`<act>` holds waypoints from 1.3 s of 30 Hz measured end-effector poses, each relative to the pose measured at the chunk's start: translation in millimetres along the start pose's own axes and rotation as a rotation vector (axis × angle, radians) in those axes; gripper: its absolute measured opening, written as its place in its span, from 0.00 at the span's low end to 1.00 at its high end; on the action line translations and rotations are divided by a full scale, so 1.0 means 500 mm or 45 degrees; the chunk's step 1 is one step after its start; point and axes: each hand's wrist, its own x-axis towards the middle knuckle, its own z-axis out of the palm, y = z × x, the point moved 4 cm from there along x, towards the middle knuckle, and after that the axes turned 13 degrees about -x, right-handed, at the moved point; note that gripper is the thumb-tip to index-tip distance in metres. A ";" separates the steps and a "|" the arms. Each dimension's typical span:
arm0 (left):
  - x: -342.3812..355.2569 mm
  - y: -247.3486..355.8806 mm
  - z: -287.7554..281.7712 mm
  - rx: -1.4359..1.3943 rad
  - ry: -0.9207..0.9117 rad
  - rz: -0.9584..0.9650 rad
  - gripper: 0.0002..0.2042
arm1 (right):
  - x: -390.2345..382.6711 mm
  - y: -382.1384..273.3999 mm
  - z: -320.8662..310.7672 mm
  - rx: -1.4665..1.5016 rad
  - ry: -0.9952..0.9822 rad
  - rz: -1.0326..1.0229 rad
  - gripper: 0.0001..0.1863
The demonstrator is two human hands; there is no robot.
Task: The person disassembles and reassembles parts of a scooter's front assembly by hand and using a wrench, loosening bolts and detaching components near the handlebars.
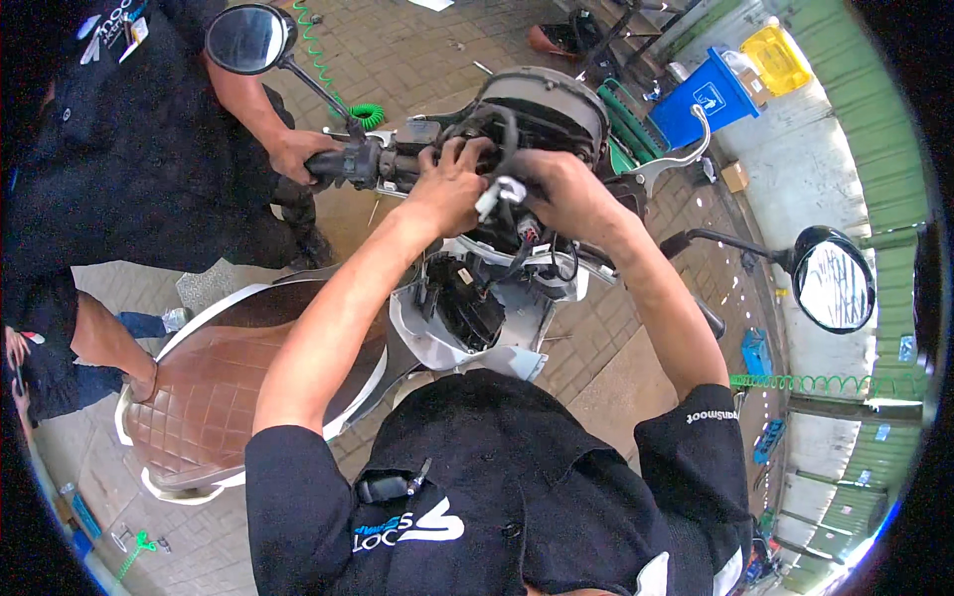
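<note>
A partly stripped scooter stands in front of me, its dark headlight housing point(542, 89) at the far end and its wiring bared around the steering. My left hand point(452, 189) lies over the dark parts at the middle of the handlebar, fingers spread and bent downward. Close beside it, my right hand point(574, 194) is curled around dark wiring, its fingertips partly hidden and smeared. A white plug connector point(500, 197) shows blurred between both hands. Just below hangs another connector point(528, 231) with coloured wires. The left handlebar grip point(326, 167) is in another person's hand point(296, 154).
The brown quilted seat point(229, 397) extends at the left, with that person's other hand on it. Mirrors stick out at the left point(248, 42) and right point(835, 278). An opened body compartment point(467, 298) is nearest me. A blue bin point(704, 102) stands by the wall.
</note>
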 end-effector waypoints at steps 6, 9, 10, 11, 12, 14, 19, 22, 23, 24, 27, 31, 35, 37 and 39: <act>0.041 0.014 -0.009 0.244 -0.436 -0.130 0.15 | -0.021 -0.039 0.034 -0.448 -0.332 -0.013 0.16; 0.056 0.011 -0.001 0.240 -0.570 -0.092 0.21 | -0.027 -0.063 0.050 -0.557 -0.371 -0.185 0.15; 0.060 0.009 0.001 0.232 -0.544 -0.079 0.22 | -0.029 -0.062 0.051 -0.563 -0.368 -0.241 0.16; 0.060 0.008 0.006 0.232 -0.548 -0.068 0.22 | -0.034 -0.056 0.051 -0.565 -0.368 -0.228 0.16; 0.059 0.007 0.011 0.260 -0.531 -0.066 0.18 | -0.039 -0.049 0.055 -0.594 -0.423 -0.227 0.15; 0.059 0.018 0.001 0.293 -0.520 -0.064 0.15 | -0.043 -0.034 0.056 -0.615 -0.474 -0.223 0.15; 0.048 0.012 -0.005 0.181 -0.536 -0.008 0.15 | -0.035 0.002 0.035 -0.664 -0.532 0.229 0.17; 0.056 -0.004 -0.008 -0.044 -0.520 -0.009 0.16 | -0.018 -0.004 0.032 -0.716 -0.461 0.230 0.20; 0.060 -0.007 -0.010 -0.001 -0.543 -0.017 0.17 | -0.015 -0.006 0.038 -0.732 -0.455 0.205 0.20; 0.063 -0.006 -0.009 -0.007 -0.541 -0.025 0.17 | -0.013 -0.011 0.042 -0.749 -0.448 0.179 0.21; 0.077 -0.002 -0.003 0.069 -0.701 -0.120 0.17 | -0.020 -0.011 0.042 -0.762 -0.475 0.140 0.21; 0.083 0.006 -0.004 0.108 -0.924 -0.158 0.17 | -0.016 -0.013 0.042 -0.808 -0.528 0.088 0.20; 0.079 0.009 -0.014 0.147 -0.886 -0.113 0.16 | -0.007 -0.008 0.064 -0.820 -0.485 0.030 0.17; 0.077 0.001 -0.013 0.125 -0.866 -0.118 0.16 | 0.000 -0.010 0.069 -0.828 -0.490 -0.014 0.16; 0.079 -0.010 -0.004 0.084 -0.824 -0.054 0.16 | 0.002 -0.005 0.070 -0.795 -0.524 -0.041 0.17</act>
